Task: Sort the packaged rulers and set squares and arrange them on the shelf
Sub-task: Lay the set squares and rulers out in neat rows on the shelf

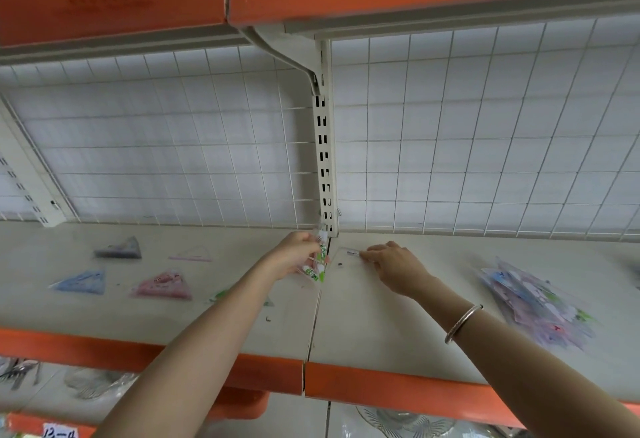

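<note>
L hand point(298, 259) grips a small bunch of green-and-white packets point(317, 266), fingers curled round them, just above the shelf board point(381, 316) at the foot of the slotted upright point(325, 160). R hand point(394, 269) is just right of the upright's foot, fingertips point(369, 254) bent down onto the labelled end of a clear flat packet point(341, 262) lying on the board. Can't tell if it pinches that end or only presses it. Silver bangle point(462, 323) on R wrist.

Left of the upright, pieces lie singly & well apart: grey set square point(119, 249) far left at the back, pink-outline set square point(192, 254) nearer the upright. In front of those are a blue set square point(81, 281) & a red-pink set square point(162, 287). A green piece point(221, 295) is partly hidden by the L forearm. Far right of the upright, a heap of mixed packets point(536, 306), overlapping.

Step, as I read it: laying out by kind. The clear packet is being set or squared by the upright, w/ the green bunch waiting in the L hand. Prob abt midway, since the heap looks big.

Next move likely calls for releasing the clear packet w/o skidding it on the smooth board. Then the green bunch goes w/ its own kind, maybe by the green piece left of the upright, flat & not overlapping neighbours
</note>
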A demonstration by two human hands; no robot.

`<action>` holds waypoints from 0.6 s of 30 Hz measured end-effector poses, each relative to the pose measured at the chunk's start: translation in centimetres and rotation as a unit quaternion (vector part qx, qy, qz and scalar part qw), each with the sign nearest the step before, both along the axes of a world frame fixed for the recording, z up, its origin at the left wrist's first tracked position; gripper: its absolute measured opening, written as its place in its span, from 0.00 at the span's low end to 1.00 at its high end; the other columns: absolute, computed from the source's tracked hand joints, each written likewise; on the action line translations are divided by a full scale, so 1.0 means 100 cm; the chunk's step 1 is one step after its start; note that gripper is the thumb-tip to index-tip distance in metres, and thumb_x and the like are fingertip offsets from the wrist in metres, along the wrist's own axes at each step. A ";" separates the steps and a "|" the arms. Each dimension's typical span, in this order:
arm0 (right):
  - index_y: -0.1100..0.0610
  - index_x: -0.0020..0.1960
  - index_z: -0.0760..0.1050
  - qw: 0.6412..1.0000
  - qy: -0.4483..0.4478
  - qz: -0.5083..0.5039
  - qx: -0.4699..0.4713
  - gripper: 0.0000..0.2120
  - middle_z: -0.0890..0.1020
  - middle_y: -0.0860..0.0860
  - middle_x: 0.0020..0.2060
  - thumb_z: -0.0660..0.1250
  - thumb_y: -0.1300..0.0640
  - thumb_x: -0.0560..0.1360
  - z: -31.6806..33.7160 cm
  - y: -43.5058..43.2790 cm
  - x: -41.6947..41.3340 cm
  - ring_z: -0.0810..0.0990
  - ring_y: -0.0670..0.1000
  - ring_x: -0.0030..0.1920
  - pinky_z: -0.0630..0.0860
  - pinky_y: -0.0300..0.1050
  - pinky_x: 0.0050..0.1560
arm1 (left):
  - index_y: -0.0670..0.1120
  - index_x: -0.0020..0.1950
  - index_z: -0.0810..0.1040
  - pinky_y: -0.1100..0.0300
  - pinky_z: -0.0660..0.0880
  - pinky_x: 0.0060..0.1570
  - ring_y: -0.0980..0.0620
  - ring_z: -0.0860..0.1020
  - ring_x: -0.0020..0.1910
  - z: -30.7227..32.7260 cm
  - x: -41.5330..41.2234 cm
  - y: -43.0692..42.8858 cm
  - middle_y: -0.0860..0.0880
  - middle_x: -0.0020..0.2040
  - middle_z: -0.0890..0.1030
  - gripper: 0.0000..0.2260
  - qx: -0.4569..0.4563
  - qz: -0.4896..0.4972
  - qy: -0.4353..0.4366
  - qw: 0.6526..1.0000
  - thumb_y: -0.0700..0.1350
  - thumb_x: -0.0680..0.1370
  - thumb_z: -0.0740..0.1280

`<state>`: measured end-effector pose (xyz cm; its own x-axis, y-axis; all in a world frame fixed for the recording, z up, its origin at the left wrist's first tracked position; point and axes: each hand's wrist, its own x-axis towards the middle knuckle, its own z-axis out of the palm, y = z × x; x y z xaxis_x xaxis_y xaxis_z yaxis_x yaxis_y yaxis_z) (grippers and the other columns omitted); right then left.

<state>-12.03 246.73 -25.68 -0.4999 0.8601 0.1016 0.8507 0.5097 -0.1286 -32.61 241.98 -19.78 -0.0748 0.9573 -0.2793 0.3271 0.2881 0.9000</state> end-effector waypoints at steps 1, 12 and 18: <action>0.49 0.71 0.68 1.000 -0.004 -0.005 0.002 0.22 0.72 0.46 0.67 0.51 0.62 0.80 -0.001 -0.002 0.001 0.68 0.54 0.64 0.68 0.49 0.59 | 0.44 0.46 0.72 0.70 0.67 0.21 0.57 0.76 0.21 -0.001 0.001 0.000 0.45 0.39 0.81 0.07 0.000 -0.001 -0.004 1.000 0.34 0.78 0.59; 0.50 0.71 0.65 0.999 -0.024 -0.035 0.011 0.22 0.70 0.47 0.68 0.51 0.61 0.80 -0.003 -0.020 0.005 0.66 0.53 0.64 0.66 0.50 0.57 | 0.42 0.47 0.72 0.70 0.66 0.19 0.58 0.76 0.20 -0.004 0.017 -0.001 0.44 0.40 0.80 0.06 0.002 -0.011 -0.015 1.000 0.33 0.79 0.59; 0.53 0.66 0.69 0.997 -0.034 -0.069 0.026 0.20 0.74 0.49 0.60 0.52 0.64 0.77 -0.003 -0.025 -0.002 0.67 0.54 0.61 0.63 0.47 0.50 | 0.43 0.44 0.72 0.68 0.68 0.23 0.56 0.76 0.22 -0.012 0.013 0.003 0.43 0.40 0.81 0.06 0.001 -0.027 0.004 1.000 0.33 0.78 0.61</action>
